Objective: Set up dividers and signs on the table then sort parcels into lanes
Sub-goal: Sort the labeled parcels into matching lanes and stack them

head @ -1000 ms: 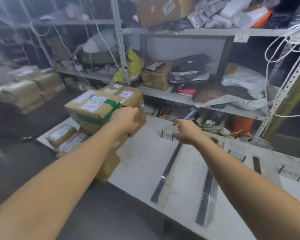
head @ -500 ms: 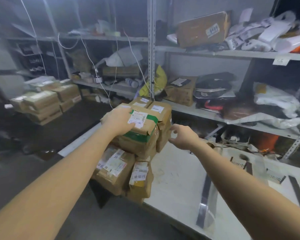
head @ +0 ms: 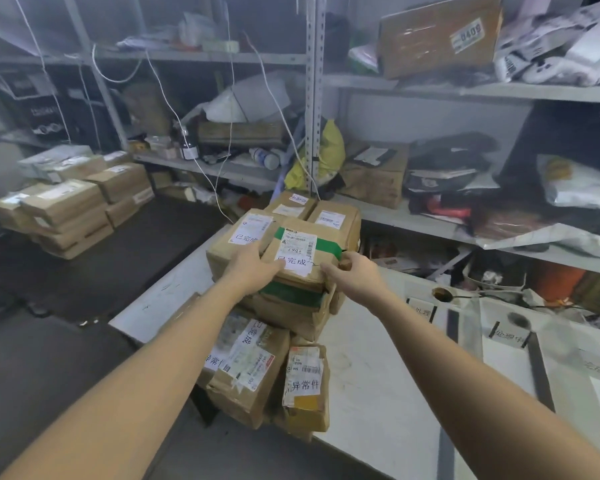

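Observation:
A stack of cardboard parcels stands on the left end of the white table (head: 371,382). Topmost is a parcel with green tape (head: 300,247) and a white label. My left hand (head: 252,266) grips its near left corner. My right hand (head: 355,275) holds its near right corner, thumb on the top edge. Below lie more parcels, one with a long white label (head: 248,358) and one small box with a yellow patch (head: 305,386). Dark divider strips (head: 541,368) and small white signs (head: 510,336) lie on the table to the right.
Metal shelving (head: 312,109) crammed with boxes, bags and cables runs behind the table. A second pile of cardboard boxes (head: 70,202) sits on a dark surface to the far left. A round hole (head: 442,294) is in the tabletop near the back.
My right hand has moved left from above the table onto the green-taped parcel's right corner. My left hand has slid to its near left corner. The view has swung toward the stack.

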`<action>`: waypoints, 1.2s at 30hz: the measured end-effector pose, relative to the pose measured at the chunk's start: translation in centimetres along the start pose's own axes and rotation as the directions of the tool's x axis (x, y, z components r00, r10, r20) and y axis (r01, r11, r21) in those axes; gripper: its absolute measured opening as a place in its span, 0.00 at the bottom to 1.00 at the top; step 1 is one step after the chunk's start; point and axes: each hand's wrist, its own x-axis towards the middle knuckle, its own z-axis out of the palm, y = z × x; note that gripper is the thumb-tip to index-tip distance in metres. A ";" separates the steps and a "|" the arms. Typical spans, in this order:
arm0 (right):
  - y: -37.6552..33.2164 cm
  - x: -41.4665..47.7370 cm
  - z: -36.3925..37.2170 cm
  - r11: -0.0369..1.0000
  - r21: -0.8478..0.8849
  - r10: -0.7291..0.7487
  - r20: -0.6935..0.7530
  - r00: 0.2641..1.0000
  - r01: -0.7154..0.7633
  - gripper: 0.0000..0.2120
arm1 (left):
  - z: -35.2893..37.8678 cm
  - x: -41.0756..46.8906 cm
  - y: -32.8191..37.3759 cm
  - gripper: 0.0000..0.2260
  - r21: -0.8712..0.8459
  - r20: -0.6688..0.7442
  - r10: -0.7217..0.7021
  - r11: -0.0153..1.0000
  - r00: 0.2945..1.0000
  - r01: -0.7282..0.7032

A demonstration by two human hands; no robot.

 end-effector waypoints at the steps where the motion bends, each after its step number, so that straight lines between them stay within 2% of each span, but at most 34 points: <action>1: 0.2 0.5 0.7 0.998 0.054 0.019 0.030 0.999 -0.020 0.31 | 0.5 0.4 -0.2 0.34 -0.024 0.008 -0.011 1.000 1.000 0.012; 3: 0.7 1.0 1.8 0.984 0.172 0.037 0.034 0.999 -0.042 0.30 | 1.2 1.1 -0.2 0.32 -0.074 0.023 -0.027 0.997 0.999 0.029; 5: 1.0 1.2 2.6 0.965 0.260 0.041 -0.025 0.999 -0.033 0.30 | 1.7 1.6 -0.2 0.31 -0.139 0.016 -0.034 0.990 0.999 0.036; 10: 0.5 0.9 3.0 0.944 0.331 0.044 -0.102 0.994 -0.008 0.31 | 2.3 1.6 -0.6 0.28 -0.268 -0.005 -0.024 0.963 1.000 0.022; 13: -0.5 0.2 2.4 0.923 0.386 0.064 -0.130 0.989 -0.009 0.35 | 2.1 1.5 0.0 0.26 -0.277 -0.056 0.036 0.959 0.998 -0.051; 15: -1.2 -0.6 1.7 0.917 0.399 0.075 -0.154 0.985 -0.008 0.30 | 1.7 1.2 0.8 0.21 -0.265 -0.095 0.104 0.956 0.990 -0.126; 17: -1.4 -1.6 0.8 0.910 0.414 0.096 -0.190 0.977 -0.009 0.22 | 1.7 0.8 1.9 0.19 -0.260 -0.096 0.170 0.947 0.981 -0.189; 20: -0.8 -3.8 -1.3 0.906 0.422 0.149 -0.244 0.958 -0.033 0.17 | 2.6 -0.2 3.8 0.24 -0.257 -0.047 0.242 0.934 0.969 -0.246; 23: 0.7 -6.3 -3.8 0.903 0.424 0.210 -0.308 0.928 -0.064 0.19 | 4.9 -1.8 6.0 0.25 -0.289 0.000 0.316 0.908 0.949 -0.303; 27: 3.5 -10.2 -8.1 0.891 0.444 0.283 -0.390 0.876 -0.091 0.21 | 9.1 -4.7 9.4 0.26 -0.343 0.121 0.355 0.891 0.927 -0.296; 36: 13.7 -17.9 -20.7 0.881 0.454 0.361 -0.462 0.810 -0.134 0.22 | 20.2 -12.8 20.2 0.24 -0.403 0.239 0.441 0.856 0.865 -0.325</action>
